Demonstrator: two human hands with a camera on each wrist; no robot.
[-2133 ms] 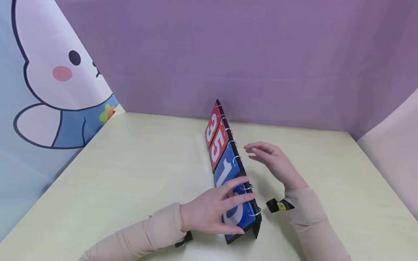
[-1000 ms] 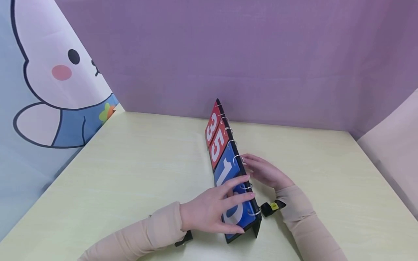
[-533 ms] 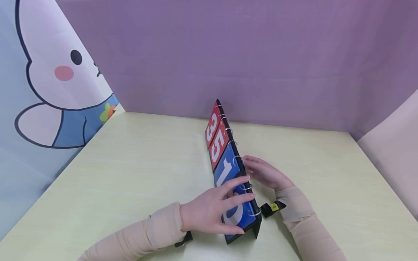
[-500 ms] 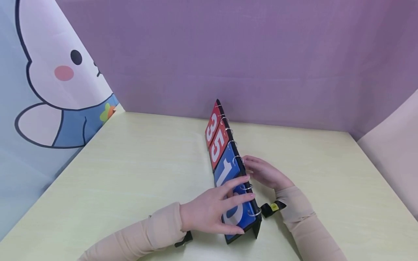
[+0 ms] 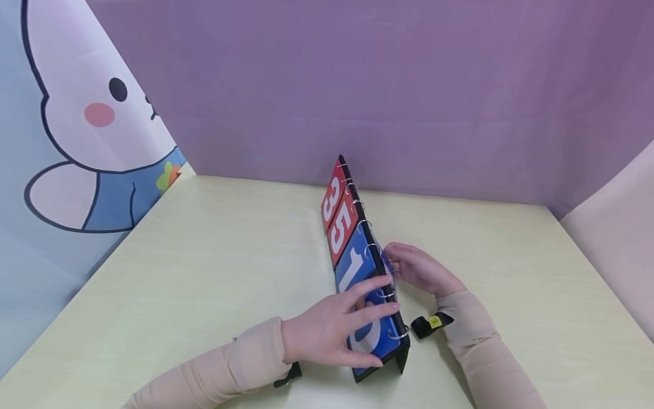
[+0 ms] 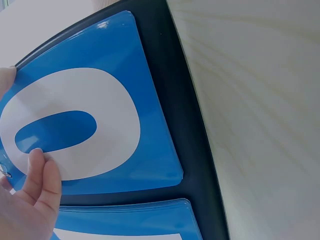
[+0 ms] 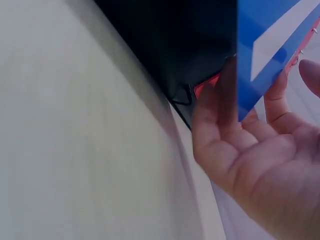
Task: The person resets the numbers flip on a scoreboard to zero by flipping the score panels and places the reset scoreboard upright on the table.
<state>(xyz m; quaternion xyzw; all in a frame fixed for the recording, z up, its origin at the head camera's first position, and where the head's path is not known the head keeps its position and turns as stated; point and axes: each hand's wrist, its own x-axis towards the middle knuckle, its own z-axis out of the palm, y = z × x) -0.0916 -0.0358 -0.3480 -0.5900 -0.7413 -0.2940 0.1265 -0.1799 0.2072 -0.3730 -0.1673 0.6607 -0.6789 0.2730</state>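
Observation:
A black flip scoreboard (image 5: 402,347) stands like a tent on the table, its ringed spine running away from me. The side facing left shows red 3 (image 5: 333,194) and 5 (image 5: 341,230) cards, then blue 1 (image 5: 353,262) and 0 (image 6: 117,160) cards. My left hand (image 5: 334,332) holds the near end, thumb at the near edge and fingertips reaching the spine. Behind the board, my right hand (image 5: 424,270) holds a blue number card (image 7: 260,40) swung out from the black back, fingers curled about its lower part. Its number is only partly visible.
The board stands on a pale yellow-green table (image 5: 245,238). A purple cloth (image 5: 357,91) hangs at the back, and a cloth with a cartoon character (image 5: 76,130) hangs at the left. Metal rings (image 5: 371,249) stick up along the spine.
My right hand moved in from the right to the board's back, then drew slightly outward with a blue card now showing at its fingers. My left hand stays in place.

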